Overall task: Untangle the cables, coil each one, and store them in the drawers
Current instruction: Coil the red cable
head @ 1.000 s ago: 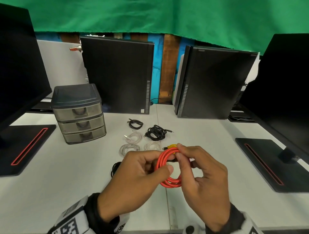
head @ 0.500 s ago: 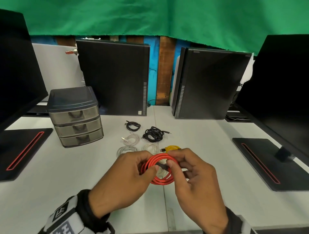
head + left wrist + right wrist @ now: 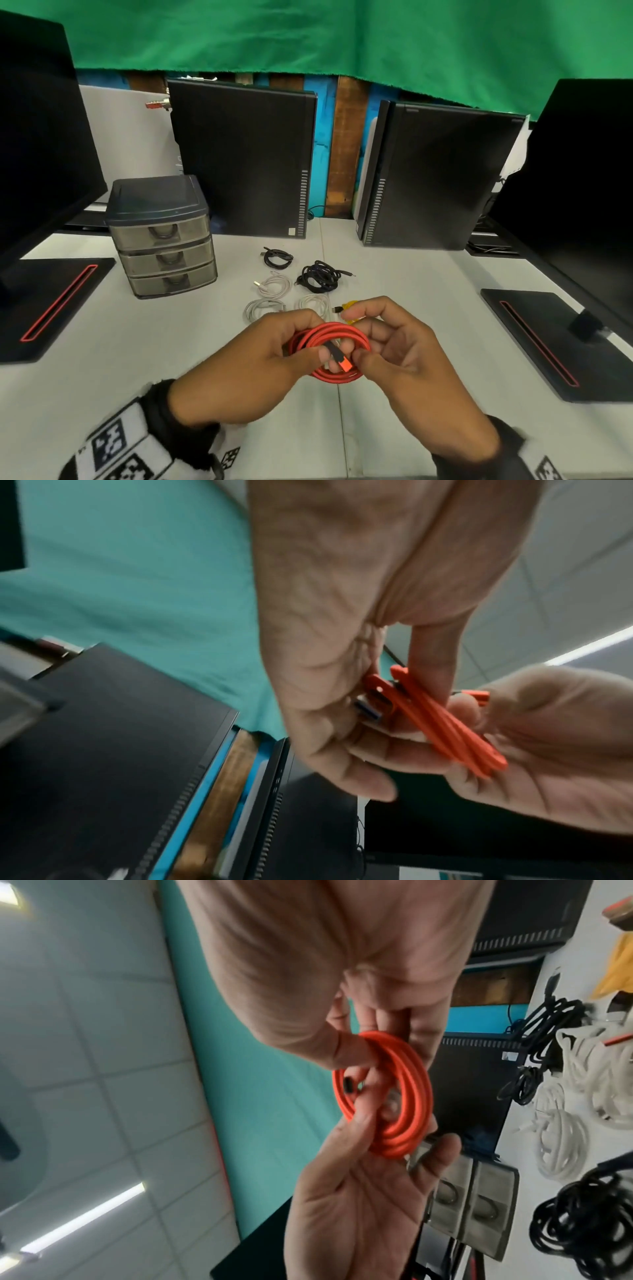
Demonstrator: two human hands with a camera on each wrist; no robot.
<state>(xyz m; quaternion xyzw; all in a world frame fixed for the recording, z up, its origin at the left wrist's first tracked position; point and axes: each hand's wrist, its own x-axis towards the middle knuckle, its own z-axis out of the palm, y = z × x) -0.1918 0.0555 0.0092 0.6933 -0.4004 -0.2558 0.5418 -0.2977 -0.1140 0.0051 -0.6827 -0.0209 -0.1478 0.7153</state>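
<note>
A coiled red cable (image 3: 330, 341) (image 3: 445, 729) (image 3: 407, 1093) hangs above the white table (image 3: 102, 377), held between both hands. My left hand (image 3: 274, 356) pinches the coil's left side. My right hand (image 3: 387, 349) grips the right side, thumb by the red plug end (image 3: 344, 365). Beyond the hands lie two black cable coils (image 3: 277, 257) (image 3: 320, 275), three white coils (image 3: 274, 286) (image 3: 262, 306) (image 3: 315, 303) and a yellow cable (image 3: 351, 305). The grey three-drawer unit (image 3: 164, 240) stands at the left, all drawers closed.
Two black computer towers (image 3: 246, 161) (image 3: 438, 178) stand at the back. Monitors rise at both sides, their black bases (image 3: 51, 301) (image 3: 555, 342) flat on the table. A green cloth (image 3: 342, 44) hangs behind.
The coil has turned from edge-on to nearly flat, facing up. Both hands have shifted round it, and the red plug end now shows at my right thumb.
</note>
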